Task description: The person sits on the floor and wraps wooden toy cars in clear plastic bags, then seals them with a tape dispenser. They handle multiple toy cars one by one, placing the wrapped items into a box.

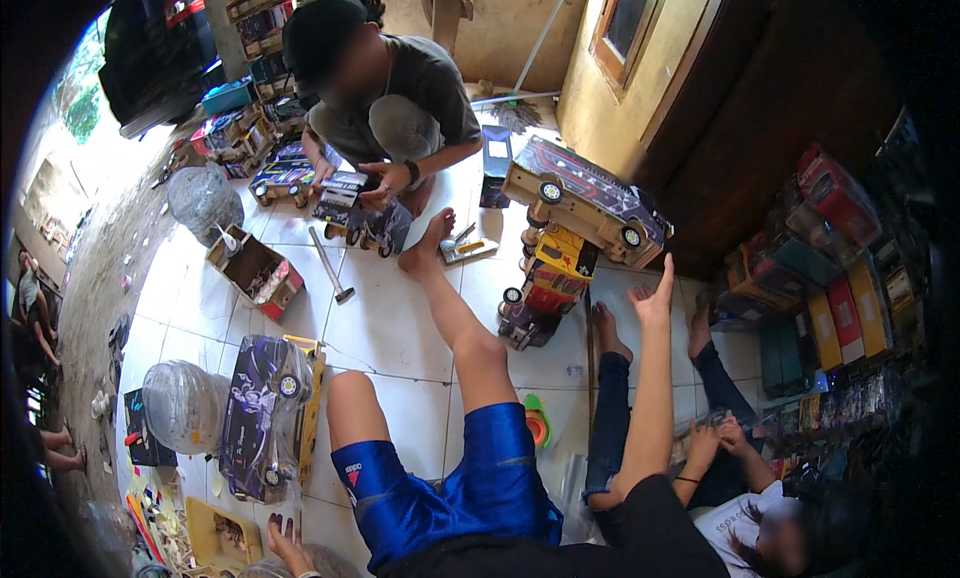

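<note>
I extend my empty right hand [655, 298], fingers spread, toward a dark toy truck [585, 181] tilted beside a yellow-and-red truck [560, 270] on white floor tiles [395, 318]; my left hand [288, 547], fingers parted, hangs near a yellow bin [203, 530].

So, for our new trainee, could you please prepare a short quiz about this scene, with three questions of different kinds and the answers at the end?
1. Which tool lies on the white tiles beside the open box?

2. True or false: the camera wearer's left hand is near the yellow tub.

3. The camera wearer's right hand is closest to:
A. the open box
B. the wooden-based toy truck
C. the yellow tub

Key:
1. A hammer.
2. True.
3. B.
</note>
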Demonstrator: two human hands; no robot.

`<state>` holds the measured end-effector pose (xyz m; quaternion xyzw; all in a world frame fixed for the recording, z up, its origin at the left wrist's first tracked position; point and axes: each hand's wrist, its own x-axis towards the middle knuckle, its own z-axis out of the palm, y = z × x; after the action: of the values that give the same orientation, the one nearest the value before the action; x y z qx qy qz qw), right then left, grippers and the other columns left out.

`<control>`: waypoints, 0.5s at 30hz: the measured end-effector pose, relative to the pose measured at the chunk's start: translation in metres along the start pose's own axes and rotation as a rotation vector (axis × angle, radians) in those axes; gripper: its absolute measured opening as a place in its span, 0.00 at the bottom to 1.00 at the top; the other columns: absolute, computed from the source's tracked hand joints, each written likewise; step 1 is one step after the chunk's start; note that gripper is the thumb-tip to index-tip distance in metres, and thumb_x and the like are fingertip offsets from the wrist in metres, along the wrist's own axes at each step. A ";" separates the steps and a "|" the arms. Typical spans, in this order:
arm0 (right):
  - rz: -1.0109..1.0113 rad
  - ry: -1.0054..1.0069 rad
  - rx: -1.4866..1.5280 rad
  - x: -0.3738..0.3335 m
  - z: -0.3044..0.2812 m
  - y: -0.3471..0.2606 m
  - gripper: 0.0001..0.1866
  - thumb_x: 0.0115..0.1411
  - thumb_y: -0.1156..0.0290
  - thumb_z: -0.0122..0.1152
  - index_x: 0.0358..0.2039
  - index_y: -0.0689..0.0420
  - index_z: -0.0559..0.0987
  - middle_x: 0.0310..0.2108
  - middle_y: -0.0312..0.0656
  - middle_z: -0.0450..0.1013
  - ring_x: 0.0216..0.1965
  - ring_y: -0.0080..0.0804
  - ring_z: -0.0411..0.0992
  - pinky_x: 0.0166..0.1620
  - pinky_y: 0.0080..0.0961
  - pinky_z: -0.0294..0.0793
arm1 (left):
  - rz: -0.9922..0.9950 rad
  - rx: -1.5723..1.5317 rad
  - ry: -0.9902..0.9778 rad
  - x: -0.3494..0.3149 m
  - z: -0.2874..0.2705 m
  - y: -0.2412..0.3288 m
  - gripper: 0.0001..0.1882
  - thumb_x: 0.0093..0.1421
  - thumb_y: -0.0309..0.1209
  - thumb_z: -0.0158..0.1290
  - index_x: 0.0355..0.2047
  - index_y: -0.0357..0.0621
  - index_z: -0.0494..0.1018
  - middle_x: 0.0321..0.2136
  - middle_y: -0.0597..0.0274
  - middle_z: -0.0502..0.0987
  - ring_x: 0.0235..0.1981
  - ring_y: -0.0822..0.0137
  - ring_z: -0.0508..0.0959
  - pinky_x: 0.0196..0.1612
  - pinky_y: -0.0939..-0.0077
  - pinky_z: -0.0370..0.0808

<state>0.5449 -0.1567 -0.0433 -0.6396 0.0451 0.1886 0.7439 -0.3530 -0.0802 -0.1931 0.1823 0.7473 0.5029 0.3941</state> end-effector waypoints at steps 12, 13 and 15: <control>0.226 -0.397 0.123 0.070 0.022 -0.039 0.41 0.54 0.32 0.66 0.59 0.48 0.79 0.56 0.43 0.77 0.53 0.43 0.74 0.49 0.48 0.74 | 0.007 0.420 -0.413 -0.030 0.021 0.030 0.23 0.71 0.44 0.50 0.59 0.42 0.76 0.48 0.59 0.82 0.45 0.65 0.83 0.44 0.67 0.76; 0.193 -0.402 0.140 0.066 0.025 -0.041 0.40 0.54 0.33 0.66 0.57 0.50 0.80 0.52 0.44 0.79 0.50 0.42 0.76 0.44 0.44 0.78 | 0.014 0.456 -0.462 -0.030 0.022 0.033 0.23 0.71 0.44 0.50 0.59 0.42 0.76 0.47 0.59 0.82 0.45 0.65 0.83 0.44 0.68 0.76; 0.084 -0.437 0.098 0.055 0.037 -0.049 0.35 0.54 0.36 0.67 0.53 0.49 0.82 0.46 0.40 0.81 0.45 0.38 0.78 0.40 0.45 0.79 | 0.043 0.511 -0.537 -0.025 0.023 0.040 0.24 0.72 0.43 0.50 0.59 0.41 0.76 0.46 0.59 0.83 0.44 0.65 0.83 0.44 0.69 0.76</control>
<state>0.6061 -0.1138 -0.0078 -0.5440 -0.0814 0.3512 0.7577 -0.3244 -0.0663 -0.1516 0.4160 0.7147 0.2425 0.5072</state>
